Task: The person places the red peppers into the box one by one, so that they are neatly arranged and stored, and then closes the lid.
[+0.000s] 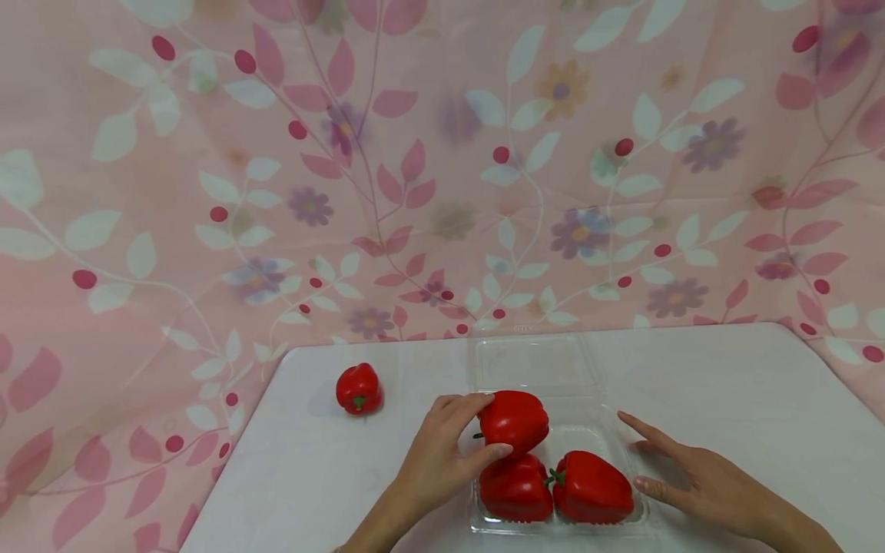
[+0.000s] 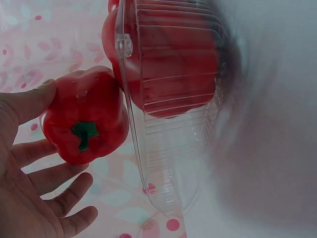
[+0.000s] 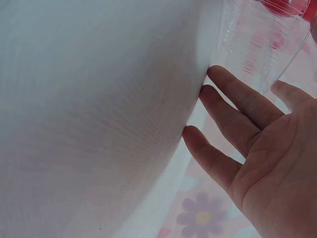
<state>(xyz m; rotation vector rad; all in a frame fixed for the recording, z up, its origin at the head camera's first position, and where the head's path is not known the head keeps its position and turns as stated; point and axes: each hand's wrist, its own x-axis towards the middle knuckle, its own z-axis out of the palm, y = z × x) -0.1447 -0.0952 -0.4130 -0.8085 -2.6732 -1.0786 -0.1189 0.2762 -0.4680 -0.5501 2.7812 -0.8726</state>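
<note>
My left hand (image 1: 437, 457) pinches a red bell pepper (image 1: 517, 421) between thumb and fingers, above the left side of a clear plastic clamshell box (image 1: 584, 434). In the left wrist view the held pepper (image 2: 94, 111) shows its green stem, beside the box wall (image 2: 163, 139). Two more red bell peppers lie in the front of the box, one at left (image 1: 515, 491) and one at right (image 1: 593, 488), stems facing each other. Just right of the box is my right hand (image 1: 712, 485), holding nothing; in the right wrist view its fingertips (image 3: 195, 134) are at the white tabletop.
Another red bell pepper (image 1: 359, 388) stands on the white table (image 1: 311, 476) at the back left. The box's clear lid (image 1: 532, 365) lies folded back toward the far edge. Behind the table hangs a pink floral cloth (image 1: 442, 192).
</note>
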